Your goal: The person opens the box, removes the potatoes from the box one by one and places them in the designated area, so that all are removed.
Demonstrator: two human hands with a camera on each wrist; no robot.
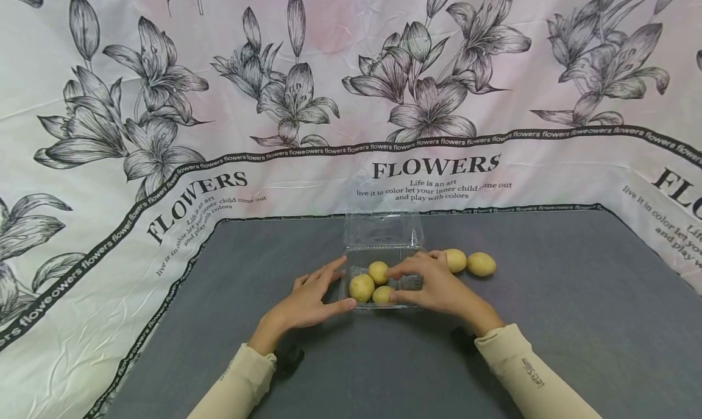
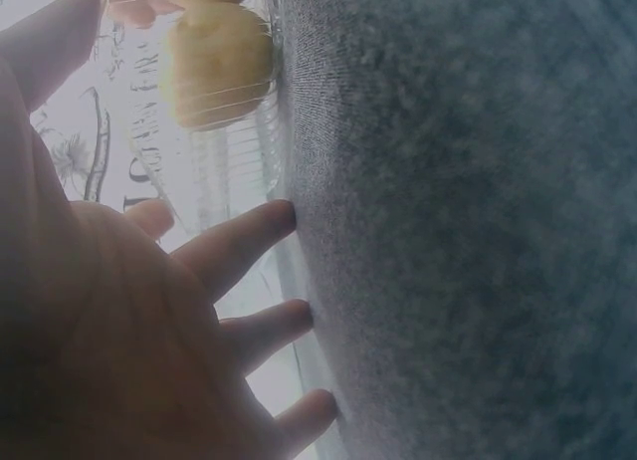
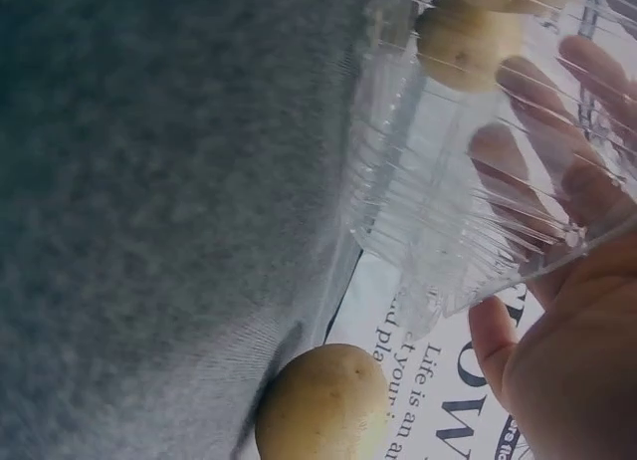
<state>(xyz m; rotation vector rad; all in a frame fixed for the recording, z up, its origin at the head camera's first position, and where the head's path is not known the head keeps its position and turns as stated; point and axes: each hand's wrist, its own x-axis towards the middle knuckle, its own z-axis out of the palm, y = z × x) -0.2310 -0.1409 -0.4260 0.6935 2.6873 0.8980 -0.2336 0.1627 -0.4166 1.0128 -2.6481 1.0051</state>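
A clear plastic clamshell box (image 1: 406, 285) stands on the table with its lid (image 1: 384, 229) raised at the back. Inside it, toward the left, lie three yellow potatoes (image 1: 361, 288). My right hand (image 1: 441, 285) reaches over the box's right side, and its fingers show through the clear wall in the right wrist view. Its thumb and index fingertips are beside two of the potatoes, with nothing seen gripped. My left hand (image 1: 307, 300) spreads along the box's left side, its thumb by the front left corner and its fingers (image 2: 249, 241) extended.
Two more potatoes (image 1: 481, 264) sit on the grey table (image 1: 548, 321) just right of the box, one partly behind my right hand. A white flower-printed cloth (image 1: 307, 187) hangs behind the table and along its sides.
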